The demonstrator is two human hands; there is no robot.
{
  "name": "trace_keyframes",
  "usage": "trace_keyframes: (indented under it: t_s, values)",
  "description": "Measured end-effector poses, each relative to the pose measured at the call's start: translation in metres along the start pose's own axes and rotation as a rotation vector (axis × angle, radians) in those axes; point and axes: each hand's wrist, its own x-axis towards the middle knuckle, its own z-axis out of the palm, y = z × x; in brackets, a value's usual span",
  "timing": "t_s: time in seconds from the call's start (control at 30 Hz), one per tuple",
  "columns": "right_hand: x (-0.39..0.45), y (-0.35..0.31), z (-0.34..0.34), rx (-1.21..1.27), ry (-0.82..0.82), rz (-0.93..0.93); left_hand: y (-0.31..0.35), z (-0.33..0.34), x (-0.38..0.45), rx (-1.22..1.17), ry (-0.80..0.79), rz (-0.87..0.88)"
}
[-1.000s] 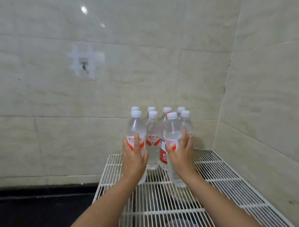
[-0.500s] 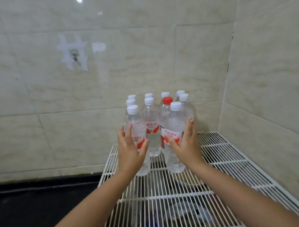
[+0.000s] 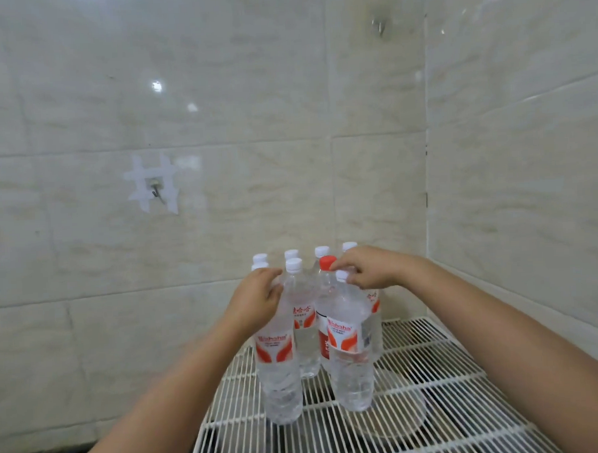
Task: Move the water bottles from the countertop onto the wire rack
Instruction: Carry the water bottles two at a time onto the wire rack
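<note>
Both forearms are bare to the frame edge; the left hand (image 3: 259, 298) and right hand (image 3: 371, 267) wear nothing.

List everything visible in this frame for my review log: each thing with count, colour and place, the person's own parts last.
water bottles: at least eight caps visible, clear with white caps and red-and-white labels, standing clustered at the rack's back, near the wall corner
red-capped bottle: one, clear with a red cap, middle of the cluster
wire rack: one, white, lower right, against the right wall
wall hook: one, metal, on white tape strips, back wall left
second hook: one, metal, back wall upper right
tiled walls: beige, back and right
left hand: grip around the upper part of the front left bottle
right hand: fingers at the front right bottle's top
</note>
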Motion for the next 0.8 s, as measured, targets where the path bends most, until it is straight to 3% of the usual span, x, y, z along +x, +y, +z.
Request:
trace_keyframes:
  t_s: [0.27,0.4,0.67,0.8]
  values:
    - [0.005,-0.025,0.026,-0.063,0.331,0.228,0.001,-0.001,0.002,0.06,-0.017,0.004]
    - [0.008,-0.029,0.026,-0.177,0.355,0.254,0.003,-0.002,0.0,0.072,-0.022,-0.001]
    - [-0.005,-0.005,0.025,0.146,0.199,0.091,0.001,-0.023,0.004,0.115,-0.272,0.005]
    - [-0.003,-0.004,0.033,0.17,0.242,0.077,-0.004,-0.029,0.001,0.044,-0.214,-0.009]
